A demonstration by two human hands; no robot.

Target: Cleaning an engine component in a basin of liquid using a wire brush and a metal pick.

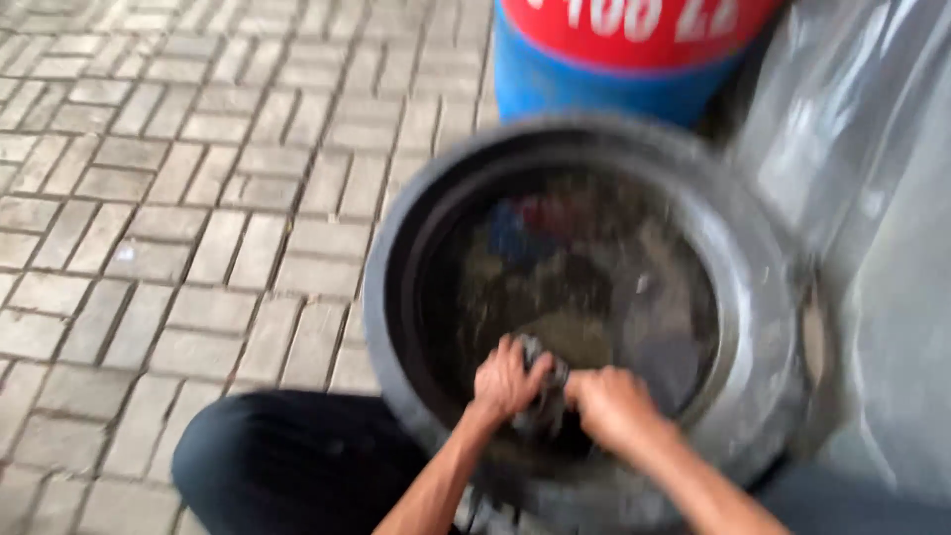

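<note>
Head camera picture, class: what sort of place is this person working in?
Probably an outdoor yard or pavement: grey brick paving, a blue drum, and both hands wringing a dark cloth in a water-filled tyre tub.

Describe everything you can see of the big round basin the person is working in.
The basin is wide, round and grey, metal by its look, standing on brick paving before a blue and red drum. Murky water fills it. The left hand and right hand grip a dark wet cloth inside its near rim. The picture is blurred.
</note>
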